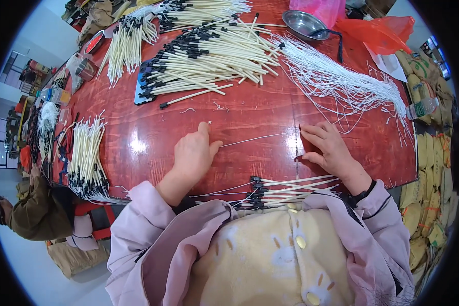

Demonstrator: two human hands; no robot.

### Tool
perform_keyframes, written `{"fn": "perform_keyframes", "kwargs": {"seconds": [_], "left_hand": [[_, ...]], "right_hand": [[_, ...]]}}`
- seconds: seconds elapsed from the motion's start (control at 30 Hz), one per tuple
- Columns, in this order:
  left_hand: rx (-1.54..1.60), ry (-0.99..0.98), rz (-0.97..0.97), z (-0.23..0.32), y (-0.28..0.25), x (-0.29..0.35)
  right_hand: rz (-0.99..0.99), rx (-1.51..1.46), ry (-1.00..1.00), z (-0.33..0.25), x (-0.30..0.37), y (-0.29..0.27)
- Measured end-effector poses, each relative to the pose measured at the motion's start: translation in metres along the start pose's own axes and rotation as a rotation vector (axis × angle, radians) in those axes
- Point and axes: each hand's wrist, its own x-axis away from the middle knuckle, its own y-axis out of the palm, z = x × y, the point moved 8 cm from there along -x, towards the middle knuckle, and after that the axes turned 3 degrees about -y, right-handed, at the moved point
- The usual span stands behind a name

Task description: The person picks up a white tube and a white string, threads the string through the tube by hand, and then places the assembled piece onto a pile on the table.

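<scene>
A thin white string [255, 139] stretches over the red table in front of me. My left hand [194, 150] is closed on one end, with its thumb against the string and a small white tip showing by the index finger. The other end reaches the fingertips of my right hand [330, 149], whose thumb and fingers are spread apart on the tabletop. Close to my body lie several cream sticks with black end clips [280, 189]. White strings trail left from these clips. My right forearm partly covers the sticks.
A big pile of black-ended cream sticks [214, 56] lies at the far middle. White string bundles [341, 76] spread at the far right beside a metal bowl [305, 25]. Another stick bundle [86, 153] is at left. A co-worker [35, 209] sits at the far left. Sacks [428, 178] are stacked right.
</scene>
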Motion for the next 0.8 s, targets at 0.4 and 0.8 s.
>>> {"fn": "perform_keyframes", "kwargs": {"seconds": [0.4, 0.8], "left_hand": [[-0.316, 0.619, 0.377, 0.018, -0.025, -0.109], [0.288, 0.4, 0.274, -0.004, -0.065, 0.01]], "right_hand": [[-0.025, -0.077, 0.01, -0.004, 0.002, -0.001], [0.043, -0.146, 0.026, 0.005, 0.003, 0.0]]}}
